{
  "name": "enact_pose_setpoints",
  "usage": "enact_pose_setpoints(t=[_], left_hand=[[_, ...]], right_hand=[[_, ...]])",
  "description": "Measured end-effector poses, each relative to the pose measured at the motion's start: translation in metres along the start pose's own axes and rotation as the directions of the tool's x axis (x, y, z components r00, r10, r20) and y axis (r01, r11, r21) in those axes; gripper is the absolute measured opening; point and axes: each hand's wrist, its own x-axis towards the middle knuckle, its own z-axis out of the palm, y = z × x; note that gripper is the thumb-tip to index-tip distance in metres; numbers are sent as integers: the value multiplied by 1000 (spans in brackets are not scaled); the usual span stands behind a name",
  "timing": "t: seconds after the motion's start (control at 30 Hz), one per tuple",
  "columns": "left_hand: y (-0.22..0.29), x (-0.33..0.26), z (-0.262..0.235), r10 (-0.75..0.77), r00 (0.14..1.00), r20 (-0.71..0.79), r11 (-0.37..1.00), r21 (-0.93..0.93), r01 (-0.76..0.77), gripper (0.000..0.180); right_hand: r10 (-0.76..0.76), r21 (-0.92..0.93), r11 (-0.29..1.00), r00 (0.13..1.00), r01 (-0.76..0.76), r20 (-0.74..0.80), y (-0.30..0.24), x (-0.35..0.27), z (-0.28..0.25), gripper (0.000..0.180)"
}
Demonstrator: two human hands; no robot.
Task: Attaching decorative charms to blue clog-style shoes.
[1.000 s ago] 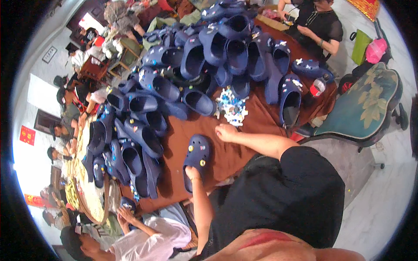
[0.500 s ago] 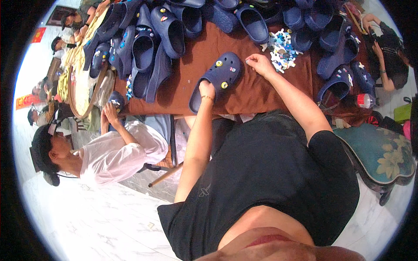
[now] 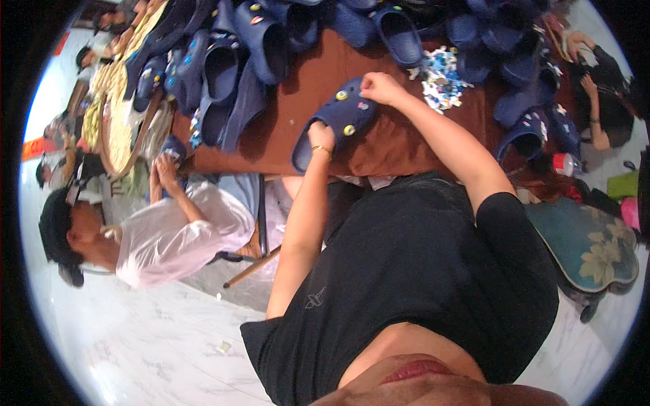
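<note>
Left hand (image 3: pixel 321 137) tucked into a dark blue clog (image 3: pixel 353 111), right hand (image 3: pixel 380 89) at its toe
The clog sits slantwise over the near part of a table's brown cloth (image 3: pixel 298 111), toe away from the wearer, two round yellow charms (image 3: pixel 349 130) on its upper; the left hand grasps it from within, its fingers hidden in the opening, while the right hand's fingers curl in by the toe, and I cannot tell whether they pinch anything. At the left, a person in a white top (image 3: pixel 183 230) has both hands near another clog. Farther over the cloth, right of the right hand, lies a heap of small white and blue pieces (image 3: pixel 441 80), and beyond spread many more dark blue clogs (image 3: pixel 397 39)
</note>
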Motion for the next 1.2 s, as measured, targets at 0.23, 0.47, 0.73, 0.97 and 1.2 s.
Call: enact_pose_setpoints(t=[0.23, 0.47, 0.73, 0.97, 1.2], left_hand=[[-18, -2, -13, 70, 997, -21, 972, -225, -73, 22], [0, -1, -4, 25, 998, -57, 1000, -6, -26, 14], [9, -6, -9, -57, 998, -10, 997, -46, 56, 21], [25, -14, -12, -30, 913, 407, 653, -683, 326, 31], [117, -31, -50, 32, 962, 272, 48, -962, 270, 31]], right_hand=[[265, -364, 912, 948, -187, 177, -54, 18, -13, 43], [431, -487, 823, 880, -293, 200, -73, 33, -26, 34], [186, 128, 977, 973, -170, -133, 29, -23, 5, 36], [193, 300, 942, 975, -152, -111, 27, -88, 31, 18], [29, 343, 929, 951, -139, 306, -42, -115, 28, 65]])
